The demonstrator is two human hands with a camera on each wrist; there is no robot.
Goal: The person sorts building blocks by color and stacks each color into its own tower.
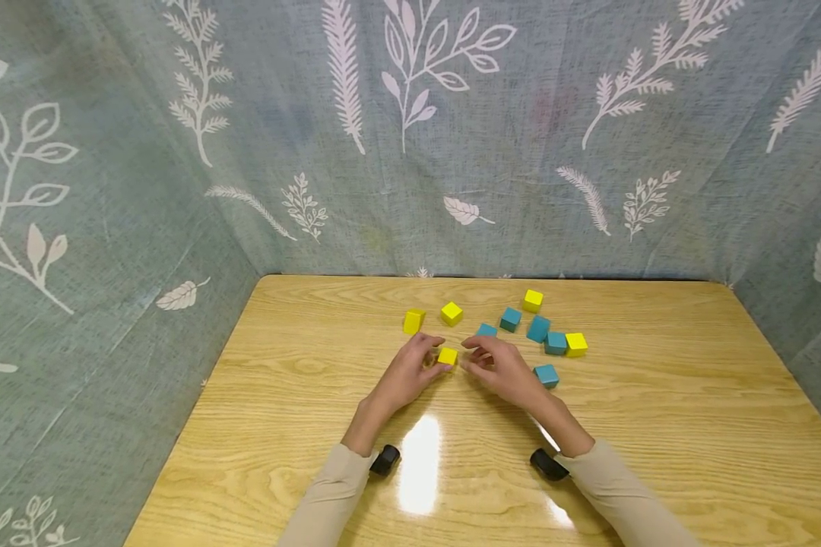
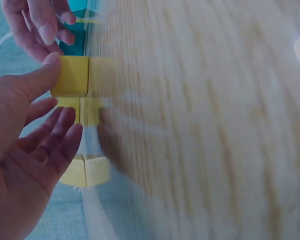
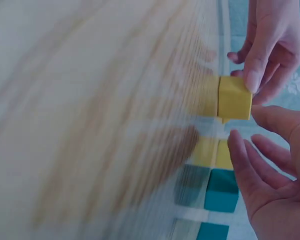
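A yellow cube (image 1: pixel 448 355) rests on the wooden table between my two hands. My left hand (image 1: pixel 405 372) is at its left side, the thumb against the cube (image 2: pixel 72 76) and the other fingers loosely bent, apart from it in the left wrist view. From the right, my right hand (image 1: pixel 505 372) reaches close with thumb and fingers parted and nothing between them. In the right wrist view its thumb tip is by the cube's (image 3: pixel 235 98) edge; contact there I cannot tell. A blue block (image 1: pixel 486 330) lies just behind the right hand's fingers, partly hidden.
Behind the left hand are a yellow block (image 1: pixel 413 320) and another yellow cube (image 1: pixel 451 314). Several blue blocks (image 1: pixel 538 328) lie to the right, with yellow cubes (image 1: pixel 533 301) among them. One blue block (image 1: pixel 546 375) is beside the right wrist. Patterned cloth (image 1: pixel 410 175) hangs behind the table (image 1: pixel 301 349).
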